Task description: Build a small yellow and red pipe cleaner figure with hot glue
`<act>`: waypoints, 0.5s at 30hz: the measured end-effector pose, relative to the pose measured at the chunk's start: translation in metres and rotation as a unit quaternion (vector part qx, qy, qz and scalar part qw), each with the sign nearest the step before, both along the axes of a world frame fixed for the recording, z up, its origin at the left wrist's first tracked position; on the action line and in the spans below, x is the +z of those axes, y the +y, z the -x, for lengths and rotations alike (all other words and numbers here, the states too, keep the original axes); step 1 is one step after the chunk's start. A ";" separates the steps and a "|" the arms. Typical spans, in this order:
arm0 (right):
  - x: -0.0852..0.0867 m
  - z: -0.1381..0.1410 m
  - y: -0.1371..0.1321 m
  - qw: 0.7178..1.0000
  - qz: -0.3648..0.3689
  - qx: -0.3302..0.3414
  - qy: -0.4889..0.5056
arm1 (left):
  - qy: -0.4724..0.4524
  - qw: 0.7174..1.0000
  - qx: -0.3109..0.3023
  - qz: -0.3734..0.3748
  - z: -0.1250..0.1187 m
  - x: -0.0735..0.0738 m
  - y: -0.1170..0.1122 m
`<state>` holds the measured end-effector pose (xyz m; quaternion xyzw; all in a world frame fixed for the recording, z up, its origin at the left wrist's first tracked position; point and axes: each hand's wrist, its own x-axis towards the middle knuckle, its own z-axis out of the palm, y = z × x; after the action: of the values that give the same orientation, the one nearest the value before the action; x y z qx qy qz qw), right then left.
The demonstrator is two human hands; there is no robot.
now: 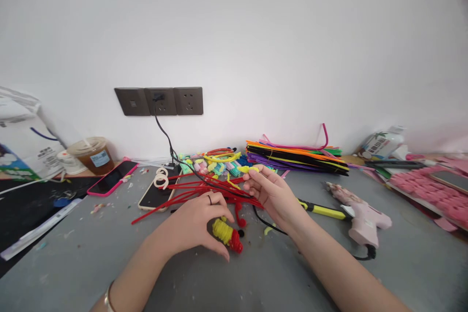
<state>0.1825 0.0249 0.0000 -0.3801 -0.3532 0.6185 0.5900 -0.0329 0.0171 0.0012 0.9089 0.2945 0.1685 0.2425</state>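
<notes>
Left hand [197, 219] curves around yellow-red coil [222, 230]; lidded cup [82, 146] holds brown drink [86, 160].

I have yellow and red together on the small yarn piece [224, 231] beside my left hand [206, 219], and brighter yellow on the scrap [249, 169] in my right hand [272, 190]. My ring [209, 199] is black, my bracelet [108, 297] silvery. The table [204, 285] is plain grey. Towards its far edge, my pipe cleaners [200, 191] are red, and the bundle [292, 158] is striped purple, black, yellow and orange. Towards its right edge, the knife [325, 210] is yellow and black, the glue gun [365, 222] pale pink.
</notes>
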 end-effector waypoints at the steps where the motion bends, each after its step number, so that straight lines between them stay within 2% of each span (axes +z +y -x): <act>1: 0.000 0.000 0.000 1.000 0.000 -0.001 0.003 | 0.001 1.000 0.001 0.008 0.000 -0.001 0.000; 11: -0.004 -0.005 0.008 0.999 0.016 -0.042 0.029 | 0.016 0.998 0.013 0.052 -0.001 -0.001 -0.002; 15: -0.005 -0.006 0.010 0.998 0.017 -0.045 0.030 | 0.009 0.997 0.048 0.051 0.000 0.002 -0.004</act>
<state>0.1884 0.0345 -0.0047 -0.3866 -0.3072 0.6088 0.6209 -0.0333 0.0136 0.0035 0.8816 0.3486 0.1563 0.2772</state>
